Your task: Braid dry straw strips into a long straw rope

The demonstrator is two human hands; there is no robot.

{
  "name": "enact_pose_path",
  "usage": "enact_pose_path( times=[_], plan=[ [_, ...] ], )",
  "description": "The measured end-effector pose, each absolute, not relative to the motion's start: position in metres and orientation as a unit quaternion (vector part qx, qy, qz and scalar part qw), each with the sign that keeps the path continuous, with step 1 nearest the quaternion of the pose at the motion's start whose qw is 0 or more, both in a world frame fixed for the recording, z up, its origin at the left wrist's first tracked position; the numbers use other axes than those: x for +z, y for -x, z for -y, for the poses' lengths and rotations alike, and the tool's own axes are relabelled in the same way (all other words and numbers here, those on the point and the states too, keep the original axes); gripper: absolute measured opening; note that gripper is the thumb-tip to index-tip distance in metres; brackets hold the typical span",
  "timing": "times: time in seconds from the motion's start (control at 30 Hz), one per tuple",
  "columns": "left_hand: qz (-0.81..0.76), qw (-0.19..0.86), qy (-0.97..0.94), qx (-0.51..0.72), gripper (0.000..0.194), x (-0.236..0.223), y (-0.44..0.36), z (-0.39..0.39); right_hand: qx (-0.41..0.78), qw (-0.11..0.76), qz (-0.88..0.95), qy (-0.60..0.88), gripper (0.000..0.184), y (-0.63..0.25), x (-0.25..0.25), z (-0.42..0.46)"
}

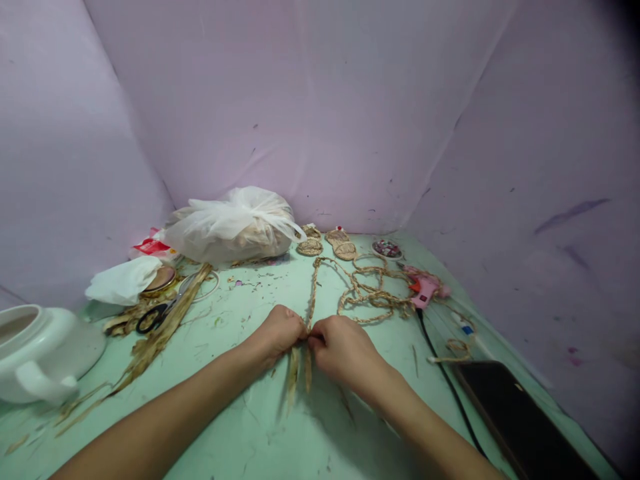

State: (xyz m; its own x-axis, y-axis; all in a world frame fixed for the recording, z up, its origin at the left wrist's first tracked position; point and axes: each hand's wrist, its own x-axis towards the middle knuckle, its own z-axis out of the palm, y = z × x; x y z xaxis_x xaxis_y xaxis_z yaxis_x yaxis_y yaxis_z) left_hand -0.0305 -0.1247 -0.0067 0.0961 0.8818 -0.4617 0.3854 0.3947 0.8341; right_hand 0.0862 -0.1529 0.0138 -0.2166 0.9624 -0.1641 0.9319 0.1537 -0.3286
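Observation:
A braided cord of dry plant fibre (pixel 314 287) runs from between my hands away over the table, then loops in a loose tangle at the right. My left hand (pixel 283 328) is closed on the near end of the braid. Against it, my right hand (pixel 340 343) pinches the strands at the same spot, fingertips nearly touching the left ones. Loose flat strands (pixel 293 380) hang below my fingers toward me. The exact grip of each fingertip is partly hidden.
At left stand a white ceramic pot (pixel 55 347), black-handled scissors (pixel 165 313) on dry leaf strips (pixel 160 340), and a stuffed white plastic bag (pixel 235 227). Small woven pieces (pixel 345 250) lie at the back. A pink glue gun (pixel 425 291) with a black cable and a dark phone-like slab (pixel 515 413) are at right.

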Motion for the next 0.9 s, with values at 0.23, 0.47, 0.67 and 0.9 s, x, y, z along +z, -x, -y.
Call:
enact_pose_path(
  times=[0.23,0.47,0.67,0.9],
  plan=[
    [-0.609,0.589,-0.489,0.208,0.015,-0.008,0.036,0.122,0.266,0.156,0.690,0.655,0.018,-0.099,0.005,0.137],
    [-0.586,0.636,-0.463,0.194,0.010,-0.008,0.041,0.118,0.649,0.219,0.482,0.547,0.018,-0.091,-0.002,0.135],
    [-0.586,0.606,-0.507,0.178,0.006,-0.006,0.041,0.120,0.622,0.216,0.494,0.568,0.014,-0.094,-0.010,0.131],
    [-0.605,0.473,-0.618,0.169,0.007,-0.012,0.041,0.116,0.572,0.268,0.495,0.596,0.006,-0.090,-0.022,0.128]
  ],
)
